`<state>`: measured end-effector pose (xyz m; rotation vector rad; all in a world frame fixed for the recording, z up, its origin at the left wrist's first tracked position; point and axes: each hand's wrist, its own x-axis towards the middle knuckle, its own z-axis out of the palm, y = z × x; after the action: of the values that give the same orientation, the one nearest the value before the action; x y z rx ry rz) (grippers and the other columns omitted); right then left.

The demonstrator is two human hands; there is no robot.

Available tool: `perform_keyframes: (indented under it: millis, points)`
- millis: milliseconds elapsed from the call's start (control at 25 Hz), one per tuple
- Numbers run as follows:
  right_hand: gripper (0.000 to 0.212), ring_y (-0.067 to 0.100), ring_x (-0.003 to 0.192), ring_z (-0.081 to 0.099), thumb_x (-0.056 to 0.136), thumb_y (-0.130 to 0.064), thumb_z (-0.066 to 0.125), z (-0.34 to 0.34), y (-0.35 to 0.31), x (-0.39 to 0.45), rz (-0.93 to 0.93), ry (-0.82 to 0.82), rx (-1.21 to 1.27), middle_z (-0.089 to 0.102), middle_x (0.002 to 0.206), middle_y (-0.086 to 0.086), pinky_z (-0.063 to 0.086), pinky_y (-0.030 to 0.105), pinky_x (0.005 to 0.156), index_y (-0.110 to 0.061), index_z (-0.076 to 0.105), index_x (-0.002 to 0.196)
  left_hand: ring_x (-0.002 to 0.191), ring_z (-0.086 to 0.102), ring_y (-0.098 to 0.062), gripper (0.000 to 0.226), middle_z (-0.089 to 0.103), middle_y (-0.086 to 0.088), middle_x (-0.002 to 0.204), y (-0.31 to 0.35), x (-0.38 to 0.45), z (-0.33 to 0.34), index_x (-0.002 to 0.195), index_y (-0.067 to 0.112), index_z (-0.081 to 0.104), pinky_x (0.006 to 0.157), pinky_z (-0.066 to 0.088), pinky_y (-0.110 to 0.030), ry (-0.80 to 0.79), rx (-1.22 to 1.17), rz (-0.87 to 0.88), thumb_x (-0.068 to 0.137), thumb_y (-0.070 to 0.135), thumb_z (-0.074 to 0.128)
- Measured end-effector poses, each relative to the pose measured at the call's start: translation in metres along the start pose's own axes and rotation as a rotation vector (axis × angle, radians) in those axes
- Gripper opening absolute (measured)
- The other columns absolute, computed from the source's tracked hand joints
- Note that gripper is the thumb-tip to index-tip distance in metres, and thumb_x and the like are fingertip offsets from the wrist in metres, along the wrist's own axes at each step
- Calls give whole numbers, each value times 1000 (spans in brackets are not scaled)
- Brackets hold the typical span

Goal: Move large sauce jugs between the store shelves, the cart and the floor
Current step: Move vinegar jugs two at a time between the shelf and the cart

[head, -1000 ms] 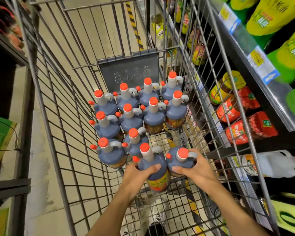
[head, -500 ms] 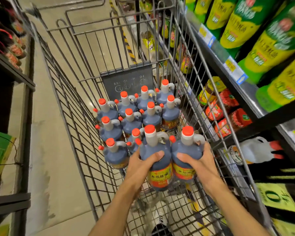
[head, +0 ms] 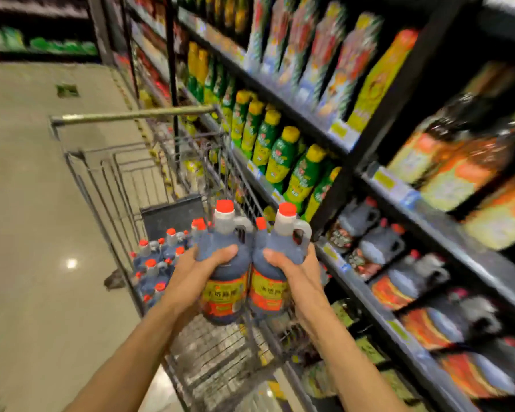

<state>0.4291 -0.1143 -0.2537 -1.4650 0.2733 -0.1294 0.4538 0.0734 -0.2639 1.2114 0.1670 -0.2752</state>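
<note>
I hold two large dark sauce jugs with red caps side by side above the wire cart [head: 101, 185]. My left hand [head: 197, 272] grips the left jug [head: 225, 281] round its body. My right hand [head: 298, 269] grips the right jug [head: 269, 283] the same way. Both jugs are upright, touching each other, level with the cart's rim. Several more red-capped jugs [head: 161, 257] stand on the cart floor below and to the left. Similar jugs [head: 378, 248] lie on a lower store shelf to the right.
Tall dark store shelves [head: 405, 331] run along the right, filled with green and yellow bottles [head: 280, 156] and orange-labelled bottles. The cart's handle bar [head: 131, 115] crosses ahead. Pale tiled floor [head: 27, 203] lies to the left.
Both hands have lifted the two jugs up out of the cart to rim height. The view has swung up and right toward the shelves, with motion blur.
</note>
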Motion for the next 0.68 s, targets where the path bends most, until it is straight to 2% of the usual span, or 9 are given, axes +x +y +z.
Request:
perform_keyframes:
  millis: [80, 160, 280, 400, 480, 680]
  points:
    - [69, 27, 103, 74, 67, -26, 86, -8, -38, -28, -31, 55, 46, 72, 123, 9, 62, 48, 86, -19, 55, 128, 80, 77, -28, 25, 79, -14, 100, 35, -25, 24, 103, 13, 75, 69, 63, -38, -72, 25, 43, 78, 18, 81]
    - [74, 31, 102, 75, 67, -25, 87, -20, -73, -56, -76, 127, 83, 74, 121, 10, 61, 52, 87, -15, 53, 132, 77, 77, -26, 24, 79, -14, 98, 68, -50, 49, 108, 7, 72, 60, 61, -31, -152, 62, 63, 85, 12, 75]
    - [76, 28, 99, 75, 63, -27, 87, -43, -117, -102, -166, 273, 102, 76, 115, 8, 62, 49, 85, -8, 53, 129, 78, 77, -30, 27, 79, -16, 95, 100, -84, 89, 108, 5, 73, 64, 62, -35, -301, 99, 28, 84, 18, 77]
    - [66, 25, 100, 75, 73, -22, 88, -81, -146, -151, -221, 412, 104, 76, 115, 4, 61, 49, 87, -11, 54, 129, 74, 77, -30, 31, 79, -16, 91, 111, -115, 139, 104, 5, 74, 60, 61, -34, -473, 121, 0, 79, 22, 77]
    - [58, 25, 99, 75, 78, -21, 86, -109, -157, -184, -242, 502, 112, 75, 116, 3, 60, 48, 86, -16, 56, 127, 75, 77, -31, 30, 79, -16, 93, 107, -135, 174, 106, 5, 74, 61, 60, -34, -581, 155, -13, 81, 22, 76]
    - [65, 27, 98, 76, 74, -25, 88, -191, -171, -275, -298, 721, 143, 77, 114, 4, 60, 47, 85, -17, 58, 131, 77, 77, -33, 27, 79, -15, 93, 71, -198, 266, 104, 5, 75, 67, 59, -37, -817, 235, -78, 82, 21, 77]
